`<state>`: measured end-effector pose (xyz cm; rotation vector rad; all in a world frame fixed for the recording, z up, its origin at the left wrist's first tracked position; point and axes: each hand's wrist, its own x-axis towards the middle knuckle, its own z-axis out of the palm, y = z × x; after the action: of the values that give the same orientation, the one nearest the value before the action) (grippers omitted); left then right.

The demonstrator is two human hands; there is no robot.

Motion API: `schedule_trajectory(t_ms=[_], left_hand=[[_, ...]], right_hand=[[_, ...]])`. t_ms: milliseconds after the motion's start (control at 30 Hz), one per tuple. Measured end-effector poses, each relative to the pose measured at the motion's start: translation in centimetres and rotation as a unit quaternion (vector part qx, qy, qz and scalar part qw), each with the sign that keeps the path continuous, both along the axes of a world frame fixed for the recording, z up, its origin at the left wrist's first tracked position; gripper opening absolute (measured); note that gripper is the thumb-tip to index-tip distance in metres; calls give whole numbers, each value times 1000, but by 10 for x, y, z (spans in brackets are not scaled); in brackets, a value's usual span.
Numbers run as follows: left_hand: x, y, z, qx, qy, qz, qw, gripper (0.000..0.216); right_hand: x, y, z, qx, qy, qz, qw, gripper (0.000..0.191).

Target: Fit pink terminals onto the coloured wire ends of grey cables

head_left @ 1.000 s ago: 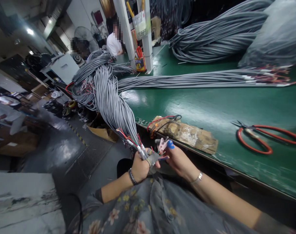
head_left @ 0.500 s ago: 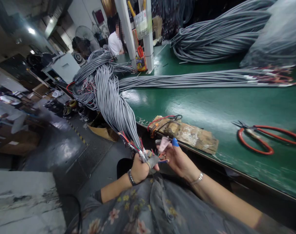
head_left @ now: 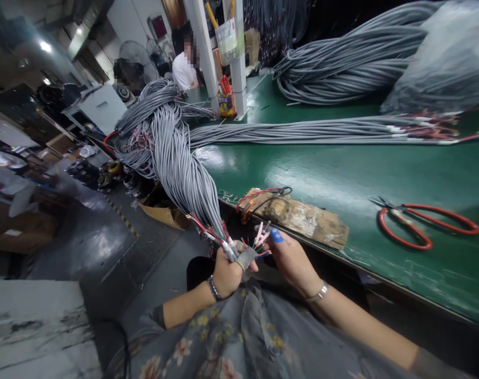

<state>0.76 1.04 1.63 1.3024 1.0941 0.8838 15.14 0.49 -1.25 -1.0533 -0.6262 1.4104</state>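
Note:
My left hand (head_left: 227,275) is closed around the ends of several grey cables (head_left: 230,250), with grey covering on its thumb. Thin coloured wires (head_left: 258,249) stick out past its thumb toward the right. Beside them, my right hand (head_left: 292,262) pinches a small pale pink V-shaped piece (head_left: 260,236), whose exact kind I cannot make out. A blue cover (head_left: 276,236) wraps the right thumb tip. The held cables run up into a thick grey cable bundle (head_left: 180,158) draped over the bench edge.
On the green bench (head_left: 302,168) lie a taped cardboard piece (head_left: 302,221), red-handled scissors (head_left: 405,229) and a row of grey cables (head_left: 287,131). Farther back are a big cable coil (head_left: 342,63) and a plastic bag (head_left: 445,63). A person (head_left: 184,68) sits beyond the white post (head_left: 203,47).
My right hand has turned and its thumb has moved slightly left, closer to the wires. The pink piece now shows as a narrow V. The left hand keeps its hold on the cables.

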Motion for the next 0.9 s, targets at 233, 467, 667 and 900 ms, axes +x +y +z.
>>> schedule_trajectory(t_ms=[233,467,667,900], left_hand=[[6,-1,1,-7,0,29,1000,44],[7,-2,-1,-1,1,47,999,45],[4,-3,0,16,6,39,999,44],[-6,-7,-5,20,-15,41,999,43]], right_hand=[[-5,5,-10,8,117,66,991,54],[-5,8,-19,1,206,49,977,42],[-7,5,-15,-22,218,32,975,45],[0,5,-6,-27,213,69,974,44]])
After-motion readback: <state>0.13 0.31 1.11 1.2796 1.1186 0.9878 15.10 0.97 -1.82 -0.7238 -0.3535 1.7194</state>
